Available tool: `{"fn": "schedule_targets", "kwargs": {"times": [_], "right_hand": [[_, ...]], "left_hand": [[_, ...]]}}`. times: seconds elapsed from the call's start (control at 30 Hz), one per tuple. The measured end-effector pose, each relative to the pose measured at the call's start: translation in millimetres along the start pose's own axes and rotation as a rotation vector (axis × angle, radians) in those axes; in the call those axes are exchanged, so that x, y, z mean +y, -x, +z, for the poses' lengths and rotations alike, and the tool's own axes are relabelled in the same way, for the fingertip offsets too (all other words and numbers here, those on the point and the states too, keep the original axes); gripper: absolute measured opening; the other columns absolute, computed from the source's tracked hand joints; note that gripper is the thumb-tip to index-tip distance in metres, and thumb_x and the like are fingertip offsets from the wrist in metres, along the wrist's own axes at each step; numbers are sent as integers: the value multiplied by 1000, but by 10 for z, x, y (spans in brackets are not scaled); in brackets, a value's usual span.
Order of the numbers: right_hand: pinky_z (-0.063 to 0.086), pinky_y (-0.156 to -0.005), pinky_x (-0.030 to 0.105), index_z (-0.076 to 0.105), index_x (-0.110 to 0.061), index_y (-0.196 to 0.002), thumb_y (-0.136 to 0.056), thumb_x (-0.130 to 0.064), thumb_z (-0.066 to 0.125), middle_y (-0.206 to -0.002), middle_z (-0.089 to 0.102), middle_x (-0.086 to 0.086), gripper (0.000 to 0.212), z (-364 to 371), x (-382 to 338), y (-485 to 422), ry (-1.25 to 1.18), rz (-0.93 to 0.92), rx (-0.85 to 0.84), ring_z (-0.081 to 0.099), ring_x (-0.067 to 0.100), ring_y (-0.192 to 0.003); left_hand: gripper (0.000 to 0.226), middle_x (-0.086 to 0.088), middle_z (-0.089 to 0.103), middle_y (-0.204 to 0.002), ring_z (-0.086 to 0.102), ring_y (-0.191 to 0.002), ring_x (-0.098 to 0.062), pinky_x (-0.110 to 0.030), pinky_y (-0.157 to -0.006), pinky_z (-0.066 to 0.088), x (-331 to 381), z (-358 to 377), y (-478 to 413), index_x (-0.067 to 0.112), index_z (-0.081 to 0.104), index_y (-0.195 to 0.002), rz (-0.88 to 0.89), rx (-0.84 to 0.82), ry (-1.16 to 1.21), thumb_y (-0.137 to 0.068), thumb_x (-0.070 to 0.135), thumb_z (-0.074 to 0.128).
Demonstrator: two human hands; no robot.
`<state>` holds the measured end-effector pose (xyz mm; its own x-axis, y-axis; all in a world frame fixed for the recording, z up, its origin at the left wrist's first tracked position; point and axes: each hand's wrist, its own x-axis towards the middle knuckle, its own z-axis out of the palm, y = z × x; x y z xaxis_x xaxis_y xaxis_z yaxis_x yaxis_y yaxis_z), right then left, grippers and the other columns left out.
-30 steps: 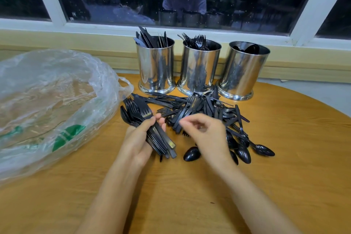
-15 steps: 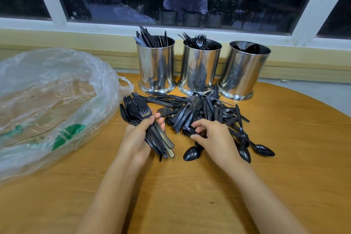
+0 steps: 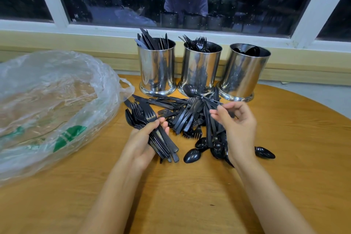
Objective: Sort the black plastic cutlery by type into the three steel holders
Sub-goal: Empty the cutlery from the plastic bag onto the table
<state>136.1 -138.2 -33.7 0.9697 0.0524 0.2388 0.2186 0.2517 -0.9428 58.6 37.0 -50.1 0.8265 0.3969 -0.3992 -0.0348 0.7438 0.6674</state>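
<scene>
Round wooden table (image 3: pixel 284 138), window side. Crumpled clear plastic bag with green print (image 3: pixel 53 100) lies on its left part, slack.

Three steel cylinder holders in a row at the far edge:
- left steel holder (image 3: pixel 156 70): knives
- middle steel holder (image 3: pixel 201 68): forks
- right steel holder (image 3: pixel 245 74): spoons, sitting low inside

Loose heap of black plastic cutlery (image 3: pixel 190 119) lies just in front of the holders, mixed types, a few spoon bowls strayed toward the near side.

Left hand (image 3: pixel 140 142): fingers wrapped round a thick bundle of black forks (image 3: pixel 161 138), tines pointing away. Can't tell if every piece in it is a fork.

Right hand (image 3: pixel 239 127): thumb and forefinger pinch the handle of a single black plastic spoon (image 3: pixel 190 90), raised above the heap, bowl toward the middle holder, other fingers loosely curled.

Step, as I read it: picking pieces out of the heap, sort partly done. Next: spoon belongs in the right holder, so swing it right, not straight ahead. The fork bundle is big enough to drop into the middle holder.
</scene>
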Motion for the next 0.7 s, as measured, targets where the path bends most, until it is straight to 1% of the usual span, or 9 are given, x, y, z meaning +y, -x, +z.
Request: {"fn": "schedule_targets", "kwargs": {"times": [0.1, 0.17, 0.23, 0.33, 0.43, 0.5, 0.6, 0.67, 0.7], "right_hand": [[58, -82, 27, 62, -8, -92, -87, 2, 65, -87, 69, 6, 11, 43, 30, 33, -80, 137, -18, 73, 24, -87], [58, -79, 25, 64, -7, -95, -86, 2, 66, -86, 70, 4, 12, 86, 53, 71, -68, 149, -24, 73, 21, -86], [56, -76, 22, 67, -9, -93, -84, 0, 69, -85, 71, 0, 13, 137, 81, 124, 21, 70, -32, 72, 17, -83], [53, -75, 20, 69, -15, -87, -83, -1, 71, -83, 71, -5, 15, 235, 135, 231, 148, -114, -98, 68, 11, -82], [53, -75, 19, 72, -10, -87, -82, 0, 72, -81, 69, -7, 12, 320, 227, 333, 285, -329, -226, 67, 8, -83], [53, -80, 22, 73, -7, -89, -81, -2, 74, -88, 71, -3, 9, 344, 320, 380, 383, -453, -353, 67, 7, -89], [48, -93, 20, 75, -11, -97, -81, -17, 75, -100, 72, -5, 17, 357, 393, 407, 445, -475, -549, 63, 5, -103], [44, -98, 21, 75, -14, -100, -82, -27, 72, -107, 72, -6, 22, 337, 360, 389, 448, -463, -623, 60, 8, -109], [43, -98, 21, 75, -15, -101, -83, -29, 70, -108, 71, -7, 23, 312, 324, 357, 450, -457, -619, 59, 8, -110]], "left_hand": [[11, -8, 74, -78, 71, -69, -15, -30, -72, 60, -1, -9, -6, 3, 67, -94, -19, -3, 27, -93, -1, 57], [8, -9, 73, -80, 71, -69, -15, -31, -73, 60, -2, -20, -12, 2, 67, -94, -28, -17, 25, -91, 3, 60], [13, -9, 71, -80, 70, -70, -15, -32, -77, 56, -7, -22, -9, 0, 69, -91, -44, -43, 11, -86, 12, 66], [22, -8, 70, -79, 70, -73, -16, -34, -83, 53, -24, -9, -3, 2, 73, -79, -30, -67, -13, -75, 24, 71], [33, -6, 70, -81, 69, -78, -16, -37, -87, 53, -37, -1, -9, 4, 68, -89, 2, -88, -21, -72, 32, 71], [38, -5, 68, -83, 67, -80, -17, -38, -86, 55, -21, -20, -18, 6, 65, -96, 7, -134, -6, -72, 35, 70], [33, -3, 63, -83, 64, -77, -13, -27, -69, 59, 32, -55, -35, 8, 62, -98, -6, -175, 55, -74, 30, 71], [22, -3, 64, -80, 65, -71, -12, -25, -65, 59, 54, -68, -59, 7, 63, -98, -3, -141, 116, -79, 17, 68], [20, -3, 66, -79, 66, -69, -11, -25, -64, 59, 65, -73, -65, 7, 62, -102, 1, -119, 163, -83, 11, 64]]}}
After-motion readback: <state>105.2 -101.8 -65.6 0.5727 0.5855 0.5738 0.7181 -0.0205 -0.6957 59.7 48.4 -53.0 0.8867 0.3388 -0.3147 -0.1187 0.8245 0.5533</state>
